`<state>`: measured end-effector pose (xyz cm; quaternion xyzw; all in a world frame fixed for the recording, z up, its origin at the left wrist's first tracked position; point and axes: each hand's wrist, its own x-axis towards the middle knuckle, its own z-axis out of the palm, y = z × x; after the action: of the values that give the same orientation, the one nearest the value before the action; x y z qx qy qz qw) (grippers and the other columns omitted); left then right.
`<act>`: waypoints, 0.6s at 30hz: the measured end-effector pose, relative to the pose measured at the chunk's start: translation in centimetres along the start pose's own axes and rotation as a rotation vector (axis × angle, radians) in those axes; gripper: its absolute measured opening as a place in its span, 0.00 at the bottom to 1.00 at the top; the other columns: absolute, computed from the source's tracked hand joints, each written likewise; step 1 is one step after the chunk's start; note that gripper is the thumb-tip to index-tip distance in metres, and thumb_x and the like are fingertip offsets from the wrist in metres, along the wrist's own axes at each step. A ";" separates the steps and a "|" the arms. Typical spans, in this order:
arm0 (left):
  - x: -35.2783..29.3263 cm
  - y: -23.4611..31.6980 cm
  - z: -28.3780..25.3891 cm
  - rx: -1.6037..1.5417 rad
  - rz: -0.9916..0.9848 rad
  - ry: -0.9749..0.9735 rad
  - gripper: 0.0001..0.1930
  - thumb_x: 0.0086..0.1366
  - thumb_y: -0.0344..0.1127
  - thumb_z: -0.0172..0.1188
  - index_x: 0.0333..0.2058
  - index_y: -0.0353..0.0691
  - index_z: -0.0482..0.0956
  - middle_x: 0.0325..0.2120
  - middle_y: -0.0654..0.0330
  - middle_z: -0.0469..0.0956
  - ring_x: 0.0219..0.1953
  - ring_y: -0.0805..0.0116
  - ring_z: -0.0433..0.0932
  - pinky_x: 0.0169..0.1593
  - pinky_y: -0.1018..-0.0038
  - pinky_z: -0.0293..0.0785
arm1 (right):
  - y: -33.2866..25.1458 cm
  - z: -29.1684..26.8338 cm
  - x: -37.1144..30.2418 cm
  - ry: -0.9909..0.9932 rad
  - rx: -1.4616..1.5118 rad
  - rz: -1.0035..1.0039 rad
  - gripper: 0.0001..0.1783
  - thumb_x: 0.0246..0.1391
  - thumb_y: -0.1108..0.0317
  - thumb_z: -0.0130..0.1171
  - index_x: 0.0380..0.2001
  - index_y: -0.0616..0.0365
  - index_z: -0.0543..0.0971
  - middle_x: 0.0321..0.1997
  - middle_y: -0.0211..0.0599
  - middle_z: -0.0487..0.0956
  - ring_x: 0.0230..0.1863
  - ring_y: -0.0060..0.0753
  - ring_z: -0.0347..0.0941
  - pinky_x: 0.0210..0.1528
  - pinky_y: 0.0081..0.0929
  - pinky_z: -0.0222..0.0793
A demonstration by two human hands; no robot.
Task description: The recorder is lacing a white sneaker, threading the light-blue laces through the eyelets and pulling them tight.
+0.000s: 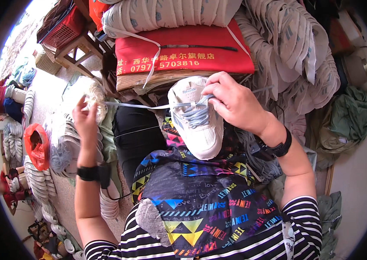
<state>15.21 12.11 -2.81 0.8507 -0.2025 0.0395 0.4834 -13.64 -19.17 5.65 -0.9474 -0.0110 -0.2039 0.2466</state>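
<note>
A white shoe upper with blue-grey lacing lies over my lap, its toe toward me and its tongue away. From its upper eyelets a pale shoelace runs nearly straight out to the left. My left hand, slightly blurred, pinches the far end of that lace. At the right side of the tongue, my right hand has thumb and fingers closed on lace by the eyelets; a short lace end shows beyond it. A dark patterned apron covers my front below the shoe.
Ahead stands a bench with a red printed cover, bearing a row of shoe uppers and a thin dark tool. More stacked uppers hang at the right. Yarn bundles, a red bag and a wooden stool stand left.
</note>
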 end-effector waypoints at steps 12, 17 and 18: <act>-7.6 14.0 9.7 -0.158 0.649 -0.505 0.12 0.54 0.26 0.65 0.39 0.38 0.77 0.40 0.54 0.70 0.40 0.56 0.75 0.41 0.66 0.75 | 0.7 0.6 0.7 -0.413 0.377 0.216 0.11 0.49 0.68 0.64 0.32 0.62 0.75 0.44 0.42 0.69 0.41 0.43 0.75 0.45 0.35 0.73; -7.7 14.7 10.2 -0.088 0.638 -0.518 0.13 0.54 0.27 0.67 0.38 0.38 0.77 0.41 0.54 0.68 0.36 0.61 0.74 0.37 0.69 0.75 | 1.0 0.9 0.8 -0.325 0.406 0.219 0.10 0.50 0.67 0.62 0.31 0.62 0.76 0.41 0.41 0.70 0.40 0.45 0.75 0.44 0.36 0.72; -7.6 14.9 10.5 -0.073 0.650 -0.517 0.12 0.55 0.29 0.66 0.38 0.38 0.76 0.39 0.54 0.68 0.35 0.58 0.74 0.37 0.67 0.75 | 0.4 0.8 1.0 -0.308 0.262 0.237 0.09 0.50 0.67 0.61 0.31 0.62 0.76 0.41 0.41 0.71 0.40 0.46 0.76 0.43 0.38 0.72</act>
<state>1.27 -1.05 1.66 0.7068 -0.5766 -0.0321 0.4086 -12.34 -19.26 5.22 -0.9219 0.0366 -0.0236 0.3850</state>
